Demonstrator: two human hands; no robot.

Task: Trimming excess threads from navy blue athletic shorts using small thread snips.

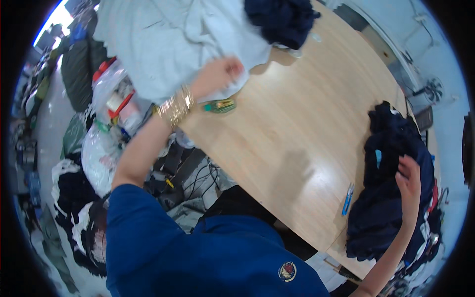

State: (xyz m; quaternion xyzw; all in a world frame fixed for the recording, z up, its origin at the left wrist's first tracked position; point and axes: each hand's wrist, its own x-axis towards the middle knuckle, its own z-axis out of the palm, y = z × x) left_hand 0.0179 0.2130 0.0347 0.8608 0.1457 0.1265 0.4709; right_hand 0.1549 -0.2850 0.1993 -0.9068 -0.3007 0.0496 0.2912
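Observation:
A large white cloth (173, 54) spreads over the far left of the table. Over its near right corner is my left hand (217, 76), gold bangles at the wrist; its fingers look curled but are smeared by motion, so whether they grip the cloth cannot be told. Just below that hand lies a small green and yellow item (221, 106). On the right, my right hand (409, 180) hovers over a pile of navy garments (381, 213), fingers loosely bent and apart, holding nothing. A pair of blue-handled thread snips (348, 199) rests beside the pile.
The light wooden table (277, 128) curves across the view. Another navy bundle (282, 22) sits at its far edge. To the left, plastic bags (101, 153) and clothing crowd the floor. Cables (203, 175) hang below the near edge. A small fan (434, 90) is on the right.

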